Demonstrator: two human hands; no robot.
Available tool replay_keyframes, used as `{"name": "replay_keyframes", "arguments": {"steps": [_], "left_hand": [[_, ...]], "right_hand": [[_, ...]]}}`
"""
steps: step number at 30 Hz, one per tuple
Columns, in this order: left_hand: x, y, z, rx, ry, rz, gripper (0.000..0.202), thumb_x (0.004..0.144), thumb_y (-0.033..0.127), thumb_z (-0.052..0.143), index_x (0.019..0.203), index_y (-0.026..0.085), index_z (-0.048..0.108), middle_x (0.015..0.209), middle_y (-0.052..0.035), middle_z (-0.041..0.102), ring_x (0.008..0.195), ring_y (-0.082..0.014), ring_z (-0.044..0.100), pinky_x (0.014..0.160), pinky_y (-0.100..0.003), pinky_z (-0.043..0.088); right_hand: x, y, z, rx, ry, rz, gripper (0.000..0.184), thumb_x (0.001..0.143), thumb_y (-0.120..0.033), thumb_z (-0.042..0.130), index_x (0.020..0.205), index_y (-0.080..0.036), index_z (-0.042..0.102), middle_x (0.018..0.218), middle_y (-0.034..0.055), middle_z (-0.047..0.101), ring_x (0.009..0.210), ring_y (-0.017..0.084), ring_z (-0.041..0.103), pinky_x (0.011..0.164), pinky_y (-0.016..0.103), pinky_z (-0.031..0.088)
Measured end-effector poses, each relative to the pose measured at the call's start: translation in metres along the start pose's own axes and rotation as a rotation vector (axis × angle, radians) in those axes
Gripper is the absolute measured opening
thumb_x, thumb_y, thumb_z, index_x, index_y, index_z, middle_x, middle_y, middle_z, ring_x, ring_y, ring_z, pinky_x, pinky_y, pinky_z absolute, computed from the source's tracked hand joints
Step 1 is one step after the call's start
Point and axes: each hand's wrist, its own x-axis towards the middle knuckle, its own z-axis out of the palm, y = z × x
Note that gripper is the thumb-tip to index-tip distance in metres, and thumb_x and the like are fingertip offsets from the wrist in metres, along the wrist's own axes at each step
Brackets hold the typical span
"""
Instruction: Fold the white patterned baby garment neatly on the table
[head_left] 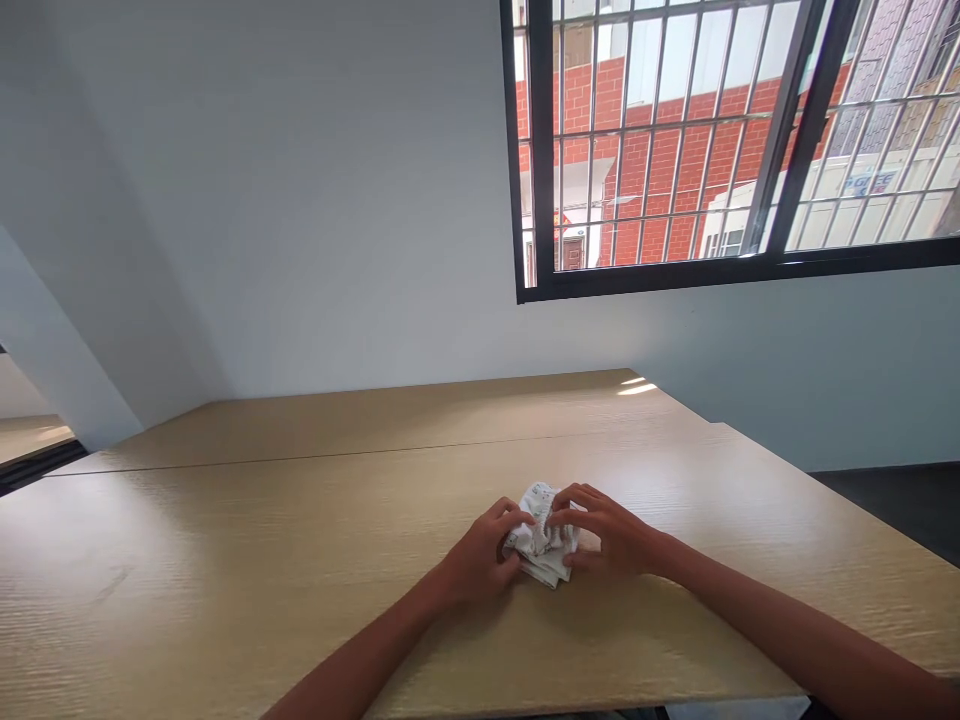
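Observation:
A crumpled white cloth (541,545) with small dark marks lies bunched on the wooden table near its front edge. My left hand (486,552) has its curled fingers on the cloth's left side, thumb low and fingertips on top. From the right, my right hand (615,532) grips the other side with bent fingers, its thumb near the lower corner. Folded layers of the fabric stick out toward me between the two hands. What the cloth's underside looks like is hidden.
The pale wooden table (247,570) has a seam running across its far part. Behind it rises a plain wall (337,200). A barred, black-framed window (645,275) is at upper right. Dark floor (900,505) shows past the table's right edge.

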Motion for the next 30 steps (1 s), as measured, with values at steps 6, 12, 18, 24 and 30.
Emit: {"name": "replay_keyframes", "arguments": {"steps": [6, 12, 18, 24, 30], "left_hand": [[0.005, -0.005, 0.012, 0.135, 0.154, -0.089, 0.04, 0.089, 0.038, 0.06, 0.122, 0.018, 0.046, 0.113, -0.009, 0.05, 0.08, -0.0174, 0.055, 0.07, -0.034, 0.052], [0.008, -0.012, 0.012, 0.092, 0.224, -0.084, 0.026, 0.094, 0.033, 0.053, 0.114, 0.016, 0.052, 0.106, -0.0073, 0.054, 0.086, -0.019, 0.056, 0.076, -0.037, 0.052], [0.009, -0.02, 0.011, 0.124, 0.232, -0.082, 0.024, 0.093, 0.035, 0.055, 0.105, 0.015, 0.054, 0.097, -0.0054, 0.055, 0.082, -0.0181, 0.056, 0.074, -0.035, 0.051], [0.009, -0.028, 0.012, 0.19, 0.216, -0.098, 0.025, 0.091, 0.037, 0.058, 0.099, 0.014, 0.055, 0.095, -0.0051, 0.055, 0.083, -0.0188, 0.056, 0.073, -0.035, 0.05], [0.012, -0.031, 0.01, 0.174, 0.243, -0.128, 0.024, 0.091, 0.036, 0.058, 0.102, 0.014, 0.055, 0.099, -0.0061, 0.055, 0.089, -0.0206, 0.056, 0.078, -0.038, 0.05]], "right_hand": [[0.001, 0.002, 0.005, -0.007, -0.011, 0.026, 0.031, 0.105, -0.043, 0.044, 0.117, -0.017, 0.055, 0.107, 0.0085, 0.05, 0.089, 0.022, 0.051, 0.078, 0.036, 0.047], [-0.001, 0.004, 0.009, -0.042, -0.023, 0.055, 0.034, 0.106, -0.042, 0.043, 0.128, -0.017, 0.048, 0.107, 0.009, 0.05, 0.087, 0.022, 0.052, 0.078, 0.037, 0.047], [-0.001, 0.007, 0.01, -0.045, -0.039, 0.062, 0.023, 0.106, -0.033, 0.043, 0.117, -0.016, 0.054, 0.101, 0.0069, 0.052, 0.081, 0.019, 0.053, 0.073, 0.033, 0.048], [-0.002, 0.006, 0.01, -0.045, -0.092, 0.072, 0.017, 0.104, -0.02, 0.047, 0.119, -0.016, 0.054, 0.11, 0.0075, 0.051, 0.082, 0.018, 0.054, 0.075, 0.032, 0.05], [-0.004, 0.005, 0.009, -0.102, -0.152, 0.093, 0.028, 0.101, -0.011, 0.05, 0.128, -0.019, 0.049, 0.119, 0.0081, 0.046, 0.08, 0.017, 0.054, 0.074, 0.033, 0.051]]}}
